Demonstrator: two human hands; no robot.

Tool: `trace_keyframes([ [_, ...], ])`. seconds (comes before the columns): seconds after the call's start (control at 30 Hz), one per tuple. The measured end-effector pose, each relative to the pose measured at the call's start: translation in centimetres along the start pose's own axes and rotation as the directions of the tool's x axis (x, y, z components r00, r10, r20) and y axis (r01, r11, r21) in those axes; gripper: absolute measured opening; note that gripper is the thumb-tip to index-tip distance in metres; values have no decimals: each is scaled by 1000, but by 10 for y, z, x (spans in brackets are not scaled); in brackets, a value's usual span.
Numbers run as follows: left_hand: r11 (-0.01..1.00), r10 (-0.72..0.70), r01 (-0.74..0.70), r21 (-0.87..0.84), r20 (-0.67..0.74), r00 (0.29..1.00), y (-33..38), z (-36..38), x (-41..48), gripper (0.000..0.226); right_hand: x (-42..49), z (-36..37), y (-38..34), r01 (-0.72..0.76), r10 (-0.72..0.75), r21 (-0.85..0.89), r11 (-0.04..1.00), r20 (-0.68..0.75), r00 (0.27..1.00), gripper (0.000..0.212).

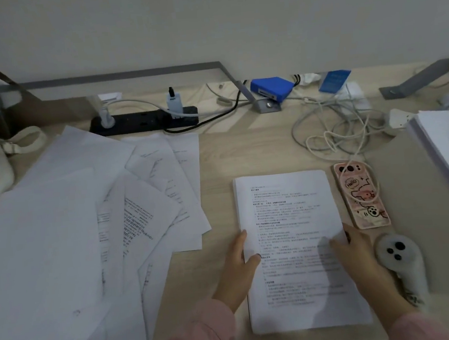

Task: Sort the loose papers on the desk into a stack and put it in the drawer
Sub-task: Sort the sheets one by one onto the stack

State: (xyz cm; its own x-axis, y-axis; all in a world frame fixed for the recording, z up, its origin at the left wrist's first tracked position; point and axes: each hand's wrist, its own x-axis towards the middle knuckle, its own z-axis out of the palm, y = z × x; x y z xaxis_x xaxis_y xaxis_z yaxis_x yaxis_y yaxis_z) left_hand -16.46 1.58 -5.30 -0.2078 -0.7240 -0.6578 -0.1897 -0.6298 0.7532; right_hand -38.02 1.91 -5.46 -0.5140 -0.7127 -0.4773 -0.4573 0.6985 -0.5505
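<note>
Hands are gripping the stack (293,245) on the desk (218,170): left hand (239,267) pinching its left edge, right hand (361,261) clasping its right edge; loose papers (86,224) lying left.

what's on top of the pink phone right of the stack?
A white cable loops across the pink phone, which lies camera-side up. Its screen side is hidden against the desk.

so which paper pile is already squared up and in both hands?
The neat stack at centre, beside the pink phone: left hand and right hand hold its edges. The sheets on the left lie fanned and untouched; the right-edge pile too.
</note>
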Motion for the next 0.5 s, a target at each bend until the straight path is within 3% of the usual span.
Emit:
trace_keyframes([
  [0.13, 998, -7, 4, -59, -50, 999, -1, -18, -3, 56, 4, 15, -5, 22, -19, -47, 999, 57, 998, 43],
  [0.33, 994, -26, 14, -110, -108, 994, -5, -51, -7, 51, 2, 42, -16, 48, -45, -24, 999, 106, 993, 44],
  [0.5, 996, 29, -40, -74, -145, 989, -3, -76, -18, 42, -17, 47, -36, 28, -28, -2, 1000, -52, 998, 46],
])
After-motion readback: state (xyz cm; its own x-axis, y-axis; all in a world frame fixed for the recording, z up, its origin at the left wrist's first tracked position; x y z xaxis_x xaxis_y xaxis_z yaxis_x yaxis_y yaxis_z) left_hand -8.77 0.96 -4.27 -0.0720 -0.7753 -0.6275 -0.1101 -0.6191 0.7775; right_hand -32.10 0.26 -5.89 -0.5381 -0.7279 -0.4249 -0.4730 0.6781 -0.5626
